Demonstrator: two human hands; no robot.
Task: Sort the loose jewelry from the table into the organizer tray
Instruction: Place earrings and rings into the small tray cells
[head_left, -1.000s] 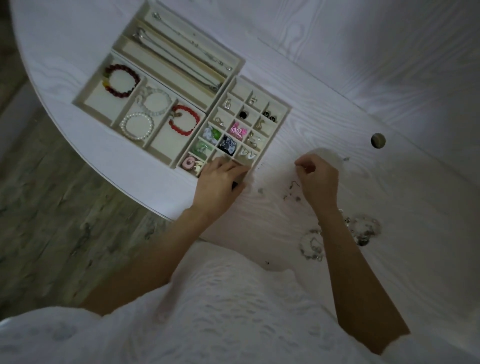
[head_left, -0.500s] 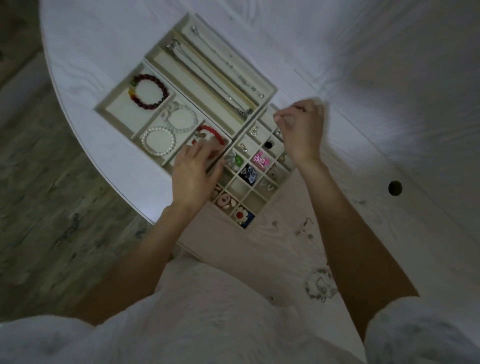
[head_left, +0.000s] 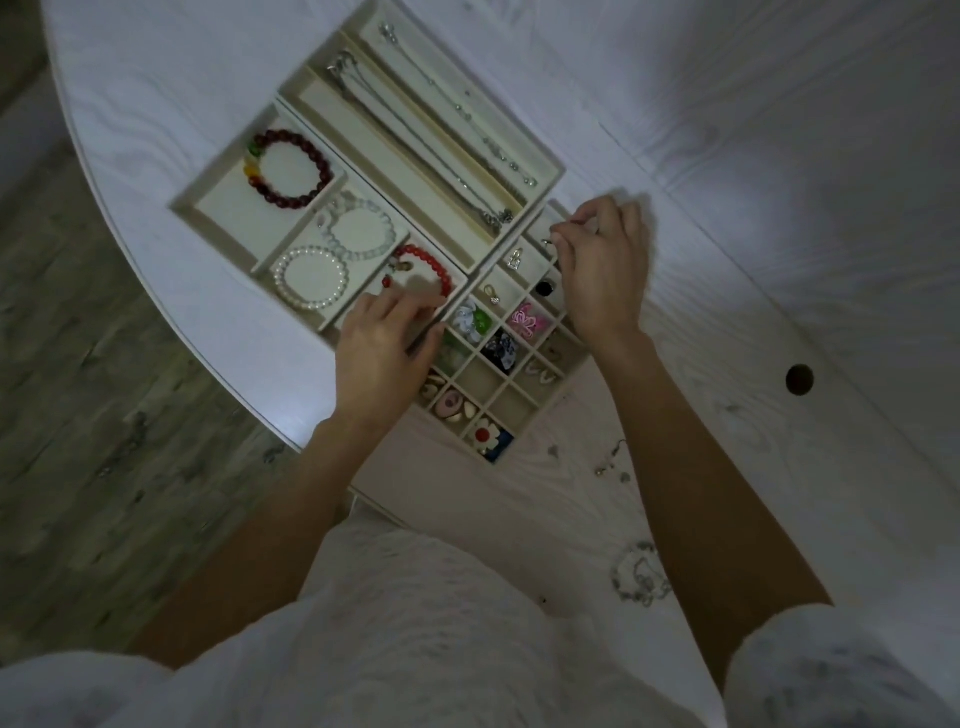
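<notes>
The beige organizer tray (head_left: 218, 197) lies on the white table with bracelets, chains and a grid of small cells. My right hand (head_left: 602, 270) hovers over the grid's far cells, its fingertips pinching a small metal earring (head_left: 550, 240). My left hand (head_left: 387, 348) rests with straight fingers on the tray near the red bead bracelet (head_left: 426, 262). Loose earrings (head_left: 610, 462) and a tangled silver bracelet (head_left: 636, 574) lie on the table near my right forearm.
A round cable hole (head_left: 799, 379) sits in the table at the right. The table's curved edge (head_left: 156, 270) runs down the left, with wood floor (head_left: 78, 415) beyond it. My white garment fills the bottom.
My right hand carried a small piece from the loose pile up to the grid's far cells. My left hand shifted from the grid's near corner to the red bracelet compartment.
</notes>
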